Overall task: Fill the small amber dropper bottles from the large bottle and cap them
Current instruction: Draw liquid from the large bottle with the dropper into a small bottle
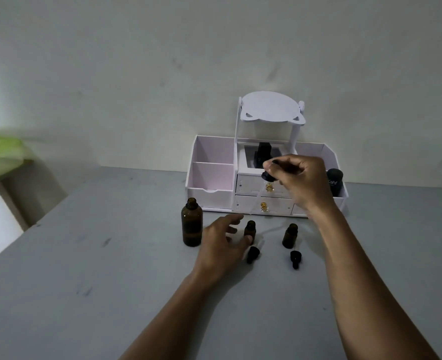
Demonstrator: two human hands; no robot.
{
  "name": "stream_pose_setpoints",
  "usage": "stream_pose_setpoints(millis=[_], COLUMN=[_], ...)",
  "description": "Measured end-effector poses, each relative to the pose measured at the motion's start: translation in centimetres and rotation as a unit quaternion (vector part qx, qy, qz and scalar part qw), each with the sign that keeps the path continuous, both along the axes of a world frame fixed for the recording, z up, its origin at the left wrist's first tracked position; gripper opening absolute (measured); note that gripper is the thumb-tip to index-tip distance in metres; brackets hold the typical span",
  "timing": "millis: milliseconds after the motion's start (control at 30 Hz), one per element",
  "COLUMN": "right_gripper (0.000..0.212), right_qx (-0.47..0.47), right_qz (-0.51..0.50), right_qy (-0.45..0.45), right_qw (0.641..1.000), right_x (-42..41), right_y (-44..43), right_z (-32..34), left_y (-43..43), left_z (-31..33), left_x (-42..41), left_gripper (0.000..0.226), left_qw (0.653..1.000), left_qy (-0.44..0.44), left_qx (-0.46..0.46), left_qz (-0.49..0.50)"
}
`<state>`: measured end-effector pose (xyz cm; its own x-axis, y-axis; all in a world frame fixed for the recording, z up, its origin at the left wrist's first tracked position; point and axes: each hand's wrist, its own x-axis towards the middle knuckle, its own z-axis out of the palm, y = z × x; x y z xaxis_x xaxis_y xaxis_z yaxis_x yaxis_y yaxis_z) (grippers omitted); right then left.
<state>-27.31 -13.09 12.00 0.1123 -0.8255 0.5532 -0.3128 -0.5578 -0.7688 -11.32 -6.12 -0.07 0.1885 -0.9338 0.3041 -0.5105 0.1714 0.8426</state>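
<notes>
Right hand (296, 175): raised, fingertips pinching the soft black bulb of the large dropper (268, 176).
Dropper tube: thin clear glass, slanting down-left, tip just above the left small bottle (250, 228).
Left hand (222, 242): loosely cupped, thumb touching that bottle; no firm grip shows.
Doing it well: steady the bottle first, centre the tube over the narrow neck, squeeze slowly.
Bottles: smooth round amber glass; large bottle (191, 222) uncapped, left; second small bottle (290, 236) right.
Caps: two black dropper caps (253, 254) lying on the matte grey tabletop (110, 268).
</notes>
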Motion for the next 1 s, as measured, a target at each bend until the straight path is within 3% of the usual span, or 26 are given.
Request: stream_pose_setpoints(millis=[133, 233, 300, 467, 633, 800, 1000], right_gripper=[0.006, 0.002, 0.005, 0.008, 0.011, 0.015, 0.004], right_qx=[-0.021, -0.032, -0.033, -0.006, 0.021, 0.035, 0.030], right_qz=[0.002, 0.030, 0.058, 0.086, 0.098, 0.097, 0.105], right_qy=[-0.067, -0.122, -0.161, -0.198, -0.207, -0.191, -0.146], right_qw=[0.997, 0.992, 0.985, 0.976, 0.973, 0.976, 0.983], right_x=[0.5, 1.6, 2.7, 5.9, 8.0, 8.9, 9.7], right_y=[0.7, 1.6, 2.2, 2.7, 2.3, 2.0, 2.0], right_z=[1.0, 1.9, 2.3, 2.5, 1.0, 0.1, -0.5], left_y=[1.8, 2.9, 3.1, 2.7, 1.8, 1.2, 1.1], left_z=[1.0, 2.6, 3.3, 2.8, 0.7, -0.1, 0.1], left_x=[1.1, 2.8, 4.6, 9.3, 12.5, 12.1, 11.9], left_gripper=[0.029, 0.014, 0.013, 0.032, 0.063, 0.055, 0.048], left_qw=[0.977, 0.946, 0.935, 0.959, 0.989, 0.983, 0.978], left_qy=[-0.068, -0.046, -0.009, 0.091, 0.135, 0.176, 0.197], left_qx=[-0.198, -0.309, -0.333, -0.219, -0.050, -0.004, -0.005], left_qz=[0.030, 0.085, 0.123, 0.158, 0.026, -0.054, -0.061])
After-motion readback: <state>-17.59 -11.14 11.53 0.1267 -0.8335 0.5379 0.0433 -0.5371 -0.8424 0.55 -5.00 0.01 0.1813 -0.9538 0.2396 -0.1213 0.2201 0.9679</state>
